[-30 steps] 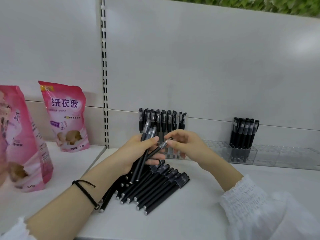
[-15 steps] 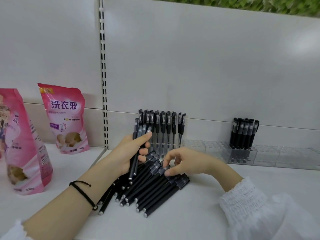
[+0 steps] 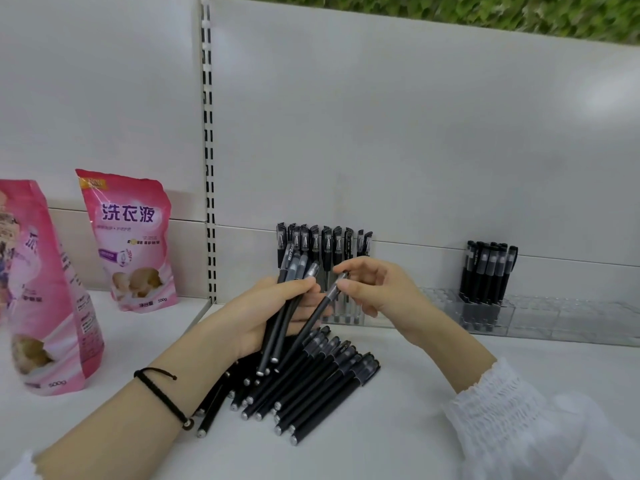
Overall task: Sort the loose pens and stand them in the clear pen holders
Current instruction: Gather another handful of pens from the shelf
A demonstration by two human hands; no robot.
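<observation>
A pile of loose black pens (image 3: 311,382) lies on the white shelf in front of me. My left hand (image 3: 266,313) grips a bundle of several black pens (image 3: 287,299), caps pointing up. My right hand (image 3: 377,289) pinches the cap end of one black pen (image 3: 318,315), whose lower end slants down beside the bundle in my left hand. Behind my hands a row of clear-capped black pens (image 3: 325,245) stands in a clear pen holder (image 3: 343,318). Further right, several black pens (image 3: 488,271) stand in a long clear holder (image 3: 561,315).
Two pink detergent pouches stand on the left shelf, one at the back (image 3: 130,240) and one nearer (image 3: 41,289). A slotted upright (image 3: 209,150) divides the white back panels. The white shelf (image 3: 398,427) extends to the right, under my white sleeve (image 3: 519,420).
My right hand lifted from the pile with one pen and brought it up to my left hand. The left hand still holds its bundle upright.
</observation>
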